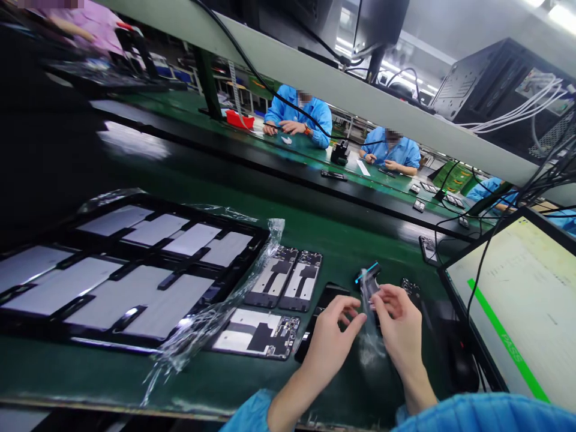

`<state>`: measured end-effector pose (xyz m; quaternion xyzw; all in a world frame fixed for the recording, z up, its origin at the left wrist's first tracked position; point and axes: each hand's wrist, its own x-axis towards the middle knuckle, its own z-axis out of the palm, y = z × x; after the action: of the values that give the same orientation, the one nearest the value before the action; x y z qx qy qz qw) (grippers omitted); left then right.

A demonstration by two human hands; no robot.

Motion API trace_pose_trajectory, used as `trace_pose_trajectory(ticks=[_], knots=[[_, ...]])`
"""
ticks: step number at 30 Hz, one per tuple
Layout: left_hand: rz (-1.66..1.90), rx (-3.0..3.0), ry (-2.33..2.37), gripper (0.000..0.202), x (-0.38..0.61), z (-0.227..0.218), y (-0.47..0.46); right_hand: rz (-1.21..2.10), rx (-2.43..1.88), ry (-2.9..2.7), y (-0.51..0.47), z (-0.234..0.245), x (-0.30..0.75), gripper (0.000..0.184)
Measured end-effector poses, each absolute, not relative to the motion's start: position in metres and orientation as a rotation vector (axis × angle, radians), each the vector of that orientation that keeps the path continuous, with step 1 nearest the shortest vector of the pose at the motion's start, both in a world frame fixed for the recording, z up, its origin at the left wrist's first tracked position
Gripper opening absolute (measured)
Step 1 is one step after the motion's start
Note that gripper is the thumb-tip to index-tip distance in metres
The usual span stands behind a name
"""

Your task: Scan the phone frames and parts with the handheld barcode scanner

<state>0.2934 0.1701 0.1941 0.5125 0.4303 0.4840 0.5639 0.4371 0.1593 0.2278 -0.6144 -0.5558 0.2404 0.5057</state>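
My right hand [398, 324] pinches a crumpled piece of clear plastic film [369, 288] between thumb and fingers. Just beyond the film is a small dark piece with a bright blue edge [366, 273]; whether the two are joined I cannot tell. Left of the film, my left hand [335, 330] is half curled, its thumb and forefinger apart and nothing visible between them. Beneath and behind that hand lies a dark phone-sized panel [330, 294], partly hidden. Several opened phone bodies with bare circuit boards lie farther left, one of them a sideways phone body [256, 334].
A large black tray [168, 279] of grey flat panels fills the left, with loose plastic wrap [198, 330] along its edge. At right stand a monitor [508, 312] reading PASS and a black mouse [463, 366]. Cables hang near it. Co-workers [299, 117] sit across the line.
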Motion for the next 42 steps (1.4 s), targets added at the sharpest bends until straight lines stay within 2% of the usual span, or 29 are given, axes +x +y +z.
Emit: trace_pose_trajectory(ticks=[2,3,9,15,22,29,34,42], knots=[[1.212,1.104,0.998,0.035,0.297,0.196,0.172,0.463,-1.493,-1.406,0.158,0.231,0.434,0.016],[1.213,1.051,0.969,0.037,0.299,0.197,0.173,0.418,-1.488,-1.442,0.157,0.233,0.433,0.015],[1.065,0.96,0.817,0.027,0.298,0.2,0.179,0.452,-1.494,-1.473,0.152,0.234,0.433,0.016],[1.024,0.925,0.877,0.034,0.287,0.187,0.176,0.497,-1.504,-1.336,0.154,0.238,0.445,0.022],[1.064,0.947,0.831,0.03,0.298,0.202,0.177,0.453,-1.514,-1.473,0.149,0.239,0.433,0.017],[0.957,0.887,0.777,0.036,0.286,0.193,0.18,0.419,-1.539,-1.413,0.15,0.242,0.447,0.018],[1.06,0.856,0.721,0.043,0.29,0.2,0.184,0.498,-1.526,-1.439,0.149,0.242,0.443,0.018],[1.032,0.803,0.564,0.031,0.288,0.197,0.189,0.776,-1.469,-1.284,0.151,0.236,0.442,0.026]])
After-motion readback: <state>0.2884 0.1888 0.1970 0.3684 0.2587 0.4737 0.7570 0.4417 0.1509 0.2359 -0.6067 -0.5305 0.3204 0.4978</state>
